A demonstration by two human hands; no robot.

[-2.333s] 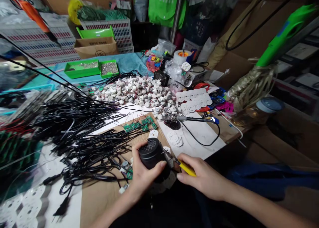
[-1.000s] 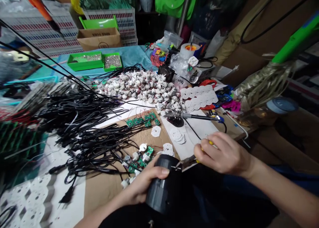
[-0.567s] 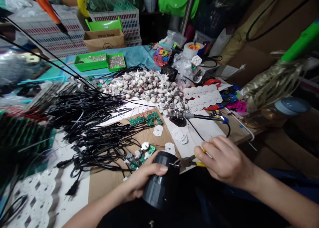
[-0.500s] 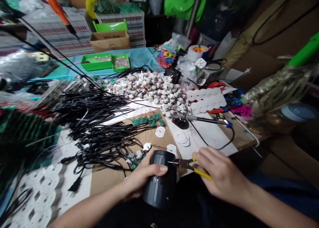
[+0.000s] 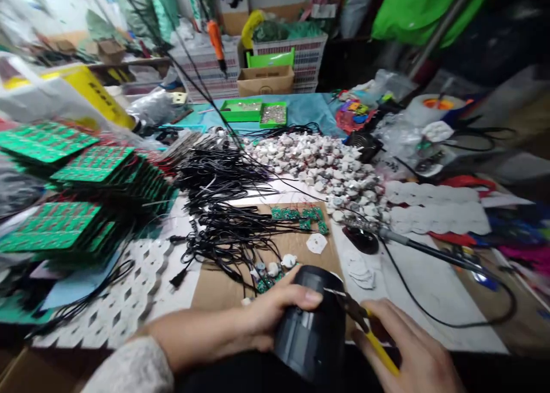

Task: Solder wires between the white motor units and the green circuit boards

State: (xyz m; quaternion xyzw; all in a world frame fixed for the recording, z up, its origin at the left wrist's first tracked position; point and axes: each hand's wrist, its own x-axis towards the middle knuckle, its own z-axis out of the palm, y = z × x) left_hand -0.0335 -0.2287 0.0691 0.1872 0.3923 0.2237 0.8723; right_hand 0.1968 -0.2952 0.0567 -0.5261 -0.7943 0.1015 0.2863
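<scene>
My left hand (image 5: 283, 304) is wrapped round a black plastic cup-shaped housing (image 5: 311, 335), its thumb lying along the upper side. The housing is tilted in front of my body, just over the bench's near edge. In my right hand (image 5: 412, 341) is a pair of pliers or cutters with yellow handles (image 5: 382, 353). Their metal jaws (image 5: 354, 310) point at the housing's upper right side, close to a thin light-coloured strip or pin (image 5: 334, 291). Blur hides whether the jaws touch it. Behind the housing lie small white parts (image 5: 289, 260) wired to green boards.
Black power cables (image 5: 223, 227) lie left of centre, beside stacked green circuit boards (image 5: 51, 227). A heap of white components (image 5: 313, 158) spreads behind. On the right, a soldering iron (image 5: 433, 252) trails its cord near white perforated sheets (image 5: 438, 218). Green trays (image 5: 272, 114) stand farther back.
The view has swung left, so the scene sits farther right and the circuit-board stacks show fully. Both hands still hold the housing and the yellow-handled tool, whose handles now slope more steeply.
</scene>
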